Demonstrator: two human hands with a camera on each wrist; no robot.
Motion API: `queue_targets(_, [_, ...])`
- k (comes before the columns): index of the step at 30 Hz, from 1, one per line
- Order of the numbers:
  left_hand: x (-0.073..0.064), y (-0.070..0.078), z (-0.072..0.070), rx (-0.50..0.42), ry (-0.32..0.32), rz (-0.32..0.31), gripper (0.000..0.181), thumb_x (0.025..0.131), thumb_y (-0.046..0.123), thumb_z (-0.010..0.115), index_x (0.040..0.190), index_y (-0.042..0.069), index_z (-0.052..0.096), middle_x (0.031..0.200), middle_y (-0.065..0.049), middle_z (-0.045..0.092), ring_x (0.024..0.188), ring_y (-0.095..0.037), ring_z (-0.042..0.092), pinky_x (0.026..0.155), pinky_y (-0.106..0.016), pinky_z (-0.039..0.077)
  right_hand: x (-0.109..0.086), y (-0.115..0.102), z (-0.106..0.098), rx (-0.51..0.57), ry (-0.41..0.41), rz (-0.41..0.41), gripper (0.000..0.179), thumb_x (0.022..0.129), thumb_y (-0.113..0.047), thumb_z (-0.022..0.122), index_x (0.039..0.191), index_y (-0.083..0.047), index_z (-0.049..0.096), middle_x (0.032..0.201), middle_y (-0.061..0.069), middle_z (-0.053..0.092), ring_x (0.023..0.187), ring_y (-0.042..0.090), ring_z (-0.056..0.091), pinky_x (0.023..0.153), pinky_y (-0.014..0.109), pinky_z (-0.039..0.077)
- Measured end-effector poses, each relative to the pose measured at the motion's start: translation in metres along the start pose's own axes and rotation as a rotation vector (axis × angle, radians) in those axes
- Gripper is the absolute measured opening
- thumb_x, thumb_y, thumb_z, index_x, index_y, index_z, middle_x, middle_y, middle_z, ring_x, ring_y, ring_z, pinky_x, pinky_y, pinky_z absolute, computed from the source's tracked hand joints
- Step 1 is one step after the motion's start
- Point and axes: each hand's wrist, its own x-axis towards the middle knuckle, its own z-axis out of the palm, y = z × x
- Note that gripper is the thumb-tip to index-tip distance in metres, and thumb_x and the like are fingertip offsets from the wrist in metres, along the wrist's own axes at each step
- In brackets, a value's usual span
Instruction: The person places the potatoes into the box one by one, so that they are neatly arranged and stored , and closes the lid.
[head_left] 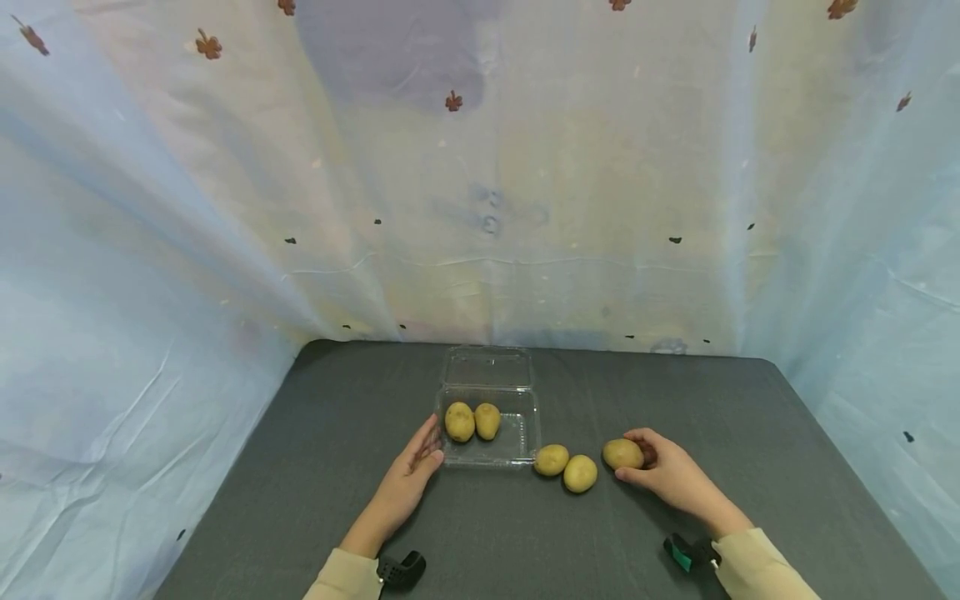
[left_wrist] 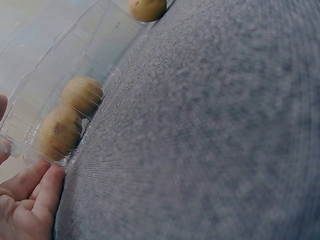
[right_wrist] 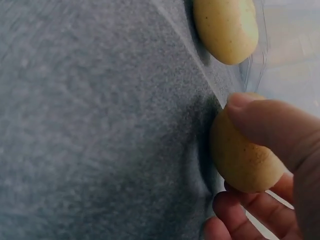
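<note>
1. With the right hand (head_left: 667, 473), grips the rightmost potato (head_left: 622, 454), pinched between thumb and fingertips and parted just as far as the width of the potato.
2. Lays the thumb (right_wrist: 272, 125) across one side of that potato and curls the fingers (right_wrist: 265, 210) against the other side, plainly visible in the right wrist view. Cannot tell about contact between this potato and the grey table (head_left: 510, 533).
3. With the left hand (head_left: 403, 483), touches the left side of the clear container (head_left: 480, 454), fingers extended along the wall and thumb spread apart near the front left corner. Reaches the base edge with the fingertips in the left wrist view; cannot tell about any pressure there.
4. Has the container between the two hands, flat on the table, with the hinged lid (head_left: 489, 367) tipped back on the far side.
5. Has two potatoes inside, side by side in the container's left half, near the left hand: a left inner potato (head_left: 460, 422) and a right inner potato (head_left: 487, 422).
6. Has two more on the table between container and right hand, close together: a near loose potato (head_left: 580, 473) and a corner potato (head_left: 551, 460), the latter just beside the container's front right corner.
</note>
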Motion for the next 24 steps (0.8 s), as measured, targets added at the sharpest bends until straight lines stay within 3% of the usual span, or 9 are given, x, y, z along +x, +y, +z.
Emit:
queue_targets(5, [0.000, -0.002, 0.000, 0.012, -0.001, -0.005, 0.059, 0.103, 0.028, 0.049, 0.155, 0.026, 0.021, 0.155, -0.005, 0.030, 0.139, -0.023, 0.033, 0.111, -0.042, 0.029, 0.005, -0.006, 0.001, -0.026, -0.001, 0.002, 0.054, 0.079, -0.036, 0.081, 0.120, -0.010, 0.059, 0.093, 0.000, 0.062, 0.077, 0.015, 0.057, 0.061, 0.029, 0.049])
queue_targets(9, [0.000, -0.004, 0.000, 0.023, -0.003, -0.005, 0.059, 0.103, 0.032, 0.049, 0.155, 0.026, 0.021, 0.155, -0.002, 0.031, 0.139, -0.021, 0.034, 0.111, -0.040, 0.030, 0.011, -0.016, 0.001, -0.048, 0.035, -0.011, 0.057, 0.079, -0.041, 0.080, 0.122, -0.012, 0.058, 0.097, 0.000, 0.061, 0.081, 0.015, 0.057, 0.064, 0.030, 0.049])
queue_targets(17, [-0.002, -0.004, 0.000, 0.039, 0.012, 0.009, 0.058, 0.104, 0.027, 0.048, 0.155, 0.024, 0.022, 0.155, -0.005, 0.031, 0.139, -0.024, 0.034, 0.111, -0.044, 0.030, 0.027, -0.056, 0.010, -0.050, 0.102, -0.103, 0.062, 0.078, -0.053, 0.076, 0.126, -0.018, 0.056, 0.106, -0.002, 0.060, 0.093, 0.017, 0.056, 0.076, 0.037, 0.049])
queue_targets(24, [-0.001, -0.003, 0.000, 0.038, 0.001, 0.016, 0.058, 0.104, 0.027, 0.048, 0.155, 0.023, 0.021, 0.155, -0.007, 0.030, 0.139, -0.026, 0.034, 0.111, -0.046, 0.030, 0.043, -0.085, 0.027, -0.031, 0.113, -0.164, 0.058, 0.078, -0.047, 0.078, 0.125, -0.020, 0.057, 0.105, -0.005, 0.060, 0.096, 0.020, 0.056, 0.080, 0.040, 0.048])
